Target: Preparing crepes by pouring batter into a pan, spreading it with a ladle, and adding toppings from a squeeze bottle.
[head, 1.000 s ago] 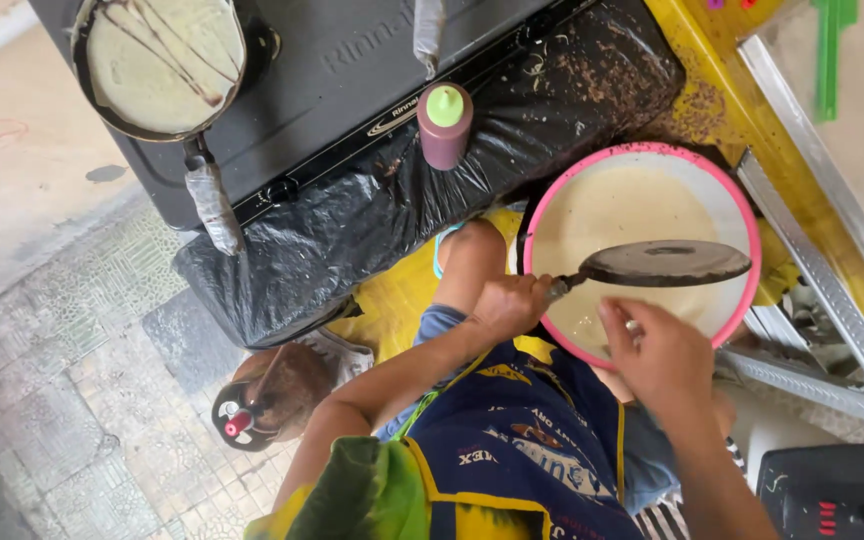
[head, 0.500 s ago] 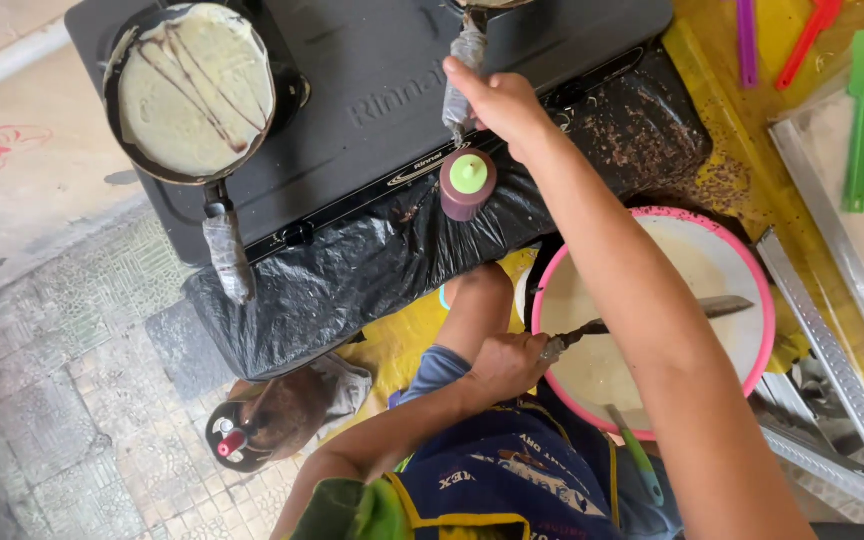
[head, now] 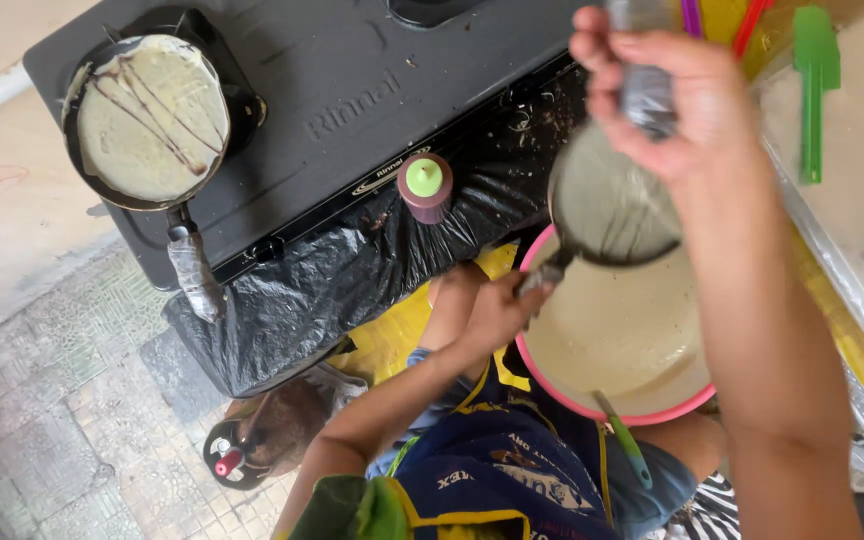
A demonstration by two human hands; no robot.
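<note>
My right hand [head: 672,100] grips the tape-wrapped handle of a small dark pan [head: 607,205] and holds it tilted over a pink-rimmed bowl of pale batter [head: 562,385]. The pan's inside is coated with batter. My left hand [head: 492,312] is closed on a ladle handle [head: 544,274] at the pan's lower left edge; the ladle's cup is hidden by the pan. A green-handled utensil [head: 624,442] leans in the bowl near its front rim.
A black stove [head: 352,90] carries another pan [head: 147,115] with a pale crepe streaked with chocolate. A brown squeeze bottle with a green cap [head: 425,186] stands on black plastic sheeting [head: 322,290]. A green spatula [head: 812,80] lies at right, a sandal [head: 252,445] on the tiled floor.
My right hand reached up to the stove, took a pan by its handle and brought it down over the batter bowl. My left hand stayed on the ladle.
</note>
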